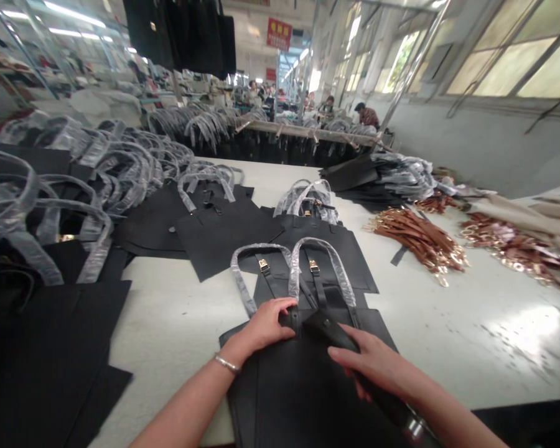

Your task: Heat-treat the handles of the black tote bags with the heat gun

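Observation:
A black handbag (303, 386) lies on the table in front of me, its handles (325, 244) wrapped in clear plastic. Two black straps with gold-coloured clasps (313, 266) lie beyond its top edge. My left hand (271, 320) is at that edge beside a handle's base, thumb on the front and fingers curled over the top; some fingertips are hidden. My right hand (378, 361) is closed round a dark-handled tool (329, 330) with a blocky black head, which is over the bag just right of my left hand. The tool's exact kind is unclear.
More black bag pieces with wrapped handles (228, 230) lie beyond and in a heap on the left (42, 336). Brown straps with gold-coloured hardware (417, 242) are bundled on the right of the white table (448, 336). People sit farther back.

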`<state>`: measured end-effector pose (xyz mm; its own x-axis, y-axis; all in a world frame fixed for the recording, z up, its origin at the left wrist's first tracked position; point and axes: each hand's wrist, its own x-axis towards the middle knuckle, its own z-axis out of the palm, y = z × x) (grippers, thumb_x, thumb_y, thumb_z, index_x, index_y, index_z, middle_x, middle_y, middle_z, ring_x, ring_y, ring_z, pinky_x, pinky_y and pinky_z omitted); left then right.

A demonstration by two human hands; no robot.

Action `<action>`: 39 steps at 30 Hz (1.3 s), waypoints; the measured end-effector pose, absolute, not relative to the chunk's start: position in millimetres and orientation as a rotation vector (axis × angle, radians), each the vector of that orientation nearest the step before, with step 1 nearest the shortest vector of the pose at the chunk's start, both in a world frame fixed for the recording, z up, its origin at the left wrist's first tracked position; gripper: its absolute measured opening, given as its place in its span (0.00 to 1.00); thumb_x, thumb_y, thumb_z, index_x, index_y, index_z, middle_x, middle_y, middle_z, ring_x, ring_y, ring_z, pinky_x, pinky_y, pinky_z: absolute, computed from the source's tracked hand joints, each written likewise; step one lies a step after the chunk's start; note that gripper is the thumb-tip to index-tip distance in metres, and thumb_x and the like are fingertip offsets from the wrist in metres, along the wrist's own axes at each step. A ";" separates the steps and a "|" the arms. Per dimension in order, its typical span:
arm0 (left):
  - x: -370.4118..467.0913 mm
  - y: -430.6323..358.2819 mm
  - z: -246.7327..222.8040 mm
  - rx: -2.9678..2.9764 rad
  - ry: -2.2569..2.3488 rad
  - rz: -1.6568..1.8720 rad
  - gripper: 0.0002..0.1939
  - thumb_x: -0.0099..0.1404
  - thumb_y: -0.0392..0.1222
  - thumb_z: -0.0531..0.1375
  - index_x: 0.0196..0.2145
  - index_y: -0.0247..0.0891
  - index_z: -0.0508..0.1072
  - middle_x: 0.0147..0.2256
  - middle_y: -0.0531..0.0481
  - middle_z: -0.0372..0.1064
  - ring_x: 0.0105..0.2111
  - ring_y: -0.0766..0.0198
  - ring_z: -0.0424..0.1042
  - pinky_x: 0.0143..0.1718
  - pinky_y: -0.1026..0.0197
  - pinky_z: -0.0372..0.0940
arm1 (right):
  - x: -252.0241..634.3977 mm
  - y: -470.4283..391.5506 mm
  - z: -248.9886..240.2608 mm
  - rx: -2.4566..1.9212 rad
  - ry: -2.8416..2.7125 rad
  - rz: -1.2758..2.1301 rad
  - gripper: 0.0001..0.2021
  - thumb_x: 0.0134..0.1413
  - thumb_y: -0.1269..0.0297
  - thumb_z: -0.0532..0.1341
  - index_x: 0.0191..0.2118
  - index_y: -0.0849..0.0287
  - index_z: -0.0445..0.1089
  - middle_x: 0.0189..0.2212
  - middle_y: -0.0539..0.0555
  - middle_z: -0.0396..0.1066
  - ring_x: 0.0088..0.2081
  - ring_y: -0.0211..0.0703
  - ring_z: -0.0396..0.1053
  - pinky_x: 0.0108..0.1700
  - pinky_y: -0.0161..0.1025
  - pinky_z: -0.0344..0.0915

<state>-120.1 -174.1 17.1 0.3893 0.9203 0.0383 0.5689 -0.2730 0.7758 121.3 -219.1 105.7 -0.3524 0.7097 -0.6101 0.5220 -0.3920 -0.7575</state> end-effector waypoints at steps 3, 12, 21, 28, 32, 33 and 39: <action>-123.1 -173.7 15.3 1.886 1.238 0.654 0.36 0.45 0.33 0.67 0.54 0.40 0.67 0.52 0.46 0.67 0.36 0.61 0.72 0.40 0.58 0.69 | 105.4 -207.1 98.9 -1.659 -1.690 1.923 0.18 0.56 0.57 0.58 0.52 0.54 0.62 0.20 0.43 0.65 0.14 0.34 0.67 0.14 0.27 0.62; -127.0 -174.5 6.5 1.956 1.112 0.789 0.38 0.45 0.32 0.67 0.55 0.39 0.65 0.54 0.44 0.65 0.53 0.54 0.65 0.54 0.53 0.60 | 90.1 -188.5 106.5 -1.748 -1.720 2.037 0.15 0.56 0.54 0.59 0.45 0.56 0.62 0.17 0.42 0.64 0.13 0.34 0.65 0.13 0.27 0.61; -116.6 -213.9 10.9 1.720 1.399 0.883 0.26 0.52 0.28 0.64 0.48 0.38 0.64 0.57 0.41 0.56 0.40 0.63 0.71 0.41 0.57 0.71 | 91.2 -177.8 108.3 -1.868 -1.762 1.433 0.17 0.57 0.50 0.57 0.45 0.55 0.64 0.20 0.44 0.65 0.15 0.37 0.67 0.15 0.30 0.63; -92.1 -278.4 -8.4 2.113 1.283 0.819 0.14 0.66 0.29 0.51 0.48 0.37 0.69 0.50 0.46 0.68 0.52 0.63 0.65 0.53 0.61 0.64 | 72.6 -188.3 113.9 -1.714 -1.908 1.766 0.17 0.55 0.51 0.59 0.46 0.55 0.65 0.19 0.43 0.65 0.14 0.35 0.66 0.14 0.29 0.60; -90.8 -280.0 -14.2 2.253 1.226 0.750 0.14 0.68 0.32 0.51 0.49 0.36 0.69 0.50 0.47 0.68 0.53 0.62 0.63 0.56 0.62 0.61 | 44.7 -182.6 109.8 -1.637 -1.989 1.915 0.12 0.55 0.52 0.59 0.37 0.57 0.65 0.18 0.44 0.66 0.13 0.34 0.65 0.14 0.28 0.57; -91.9 -278.9 -13.3 2.270 1.222 0.728 0.14 0.68 0.33 0.51 0.49 0.37 0.69 0.50 0.48 0.69 0.53 0.62 0.63 0.56 0.61 0.61 | 38.5 -179.5 108.2 -1.645 -1.991 1.931 0.12 0.55 0.52 0.59 0.36 0.57 0.64 0.17 0.44 0.66 0.13 0.34 0.64 0.14 0.28 0.57; -96.9 -278.0 -1.4 2.259 1.246 0.683 0.13 0.66 0.32 0.52 0.45 0.39 0.70 0.45 0.48 0.70 0.50 0.60 0.63 0.50 0.61 0.63 | 12.1 -159.3 99.7 -1.620 -2.010 1.860 0.14 0.55 0.52 0.60 0.40 0.56 0.65 0.18 0.44 0.65 0.14 0.36 0.65 0.14 0.30 0.60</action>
